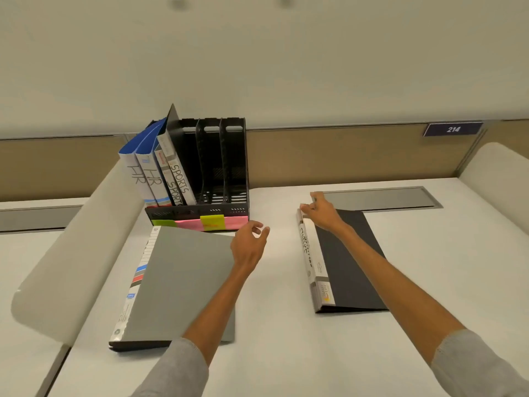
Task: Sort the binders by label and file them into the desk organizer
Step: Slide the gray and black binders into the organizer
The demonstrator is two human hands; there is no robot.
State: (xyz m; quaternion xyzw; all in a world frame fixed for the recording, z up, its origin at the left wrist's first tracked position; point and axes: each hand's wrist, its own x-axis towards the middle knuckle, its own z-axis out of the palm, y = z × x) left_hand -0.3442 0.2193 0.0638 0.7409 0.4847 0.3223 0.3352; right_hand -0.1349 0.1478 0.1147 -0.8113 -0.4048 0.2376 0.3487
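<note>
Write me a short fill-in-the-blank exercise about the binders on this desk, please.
The desk organizer holds ___ upright binders. Two say HR; two say ___. The right hand reaches the right binder, coloured ___. The left hand hovers by the left binder, coloured ___.
Missing: four; SPORTS; black; grey.

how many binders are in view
6. Standing in the organizer: two HR binders, two SPORTS binders. Flat on the desk: grey binder left, black binder right. Others could hide behind them.

An office: white desk [286, 325], partition panel [329, 153] with numbered plate [453, 129], desk organizer [226, 167].
</note>
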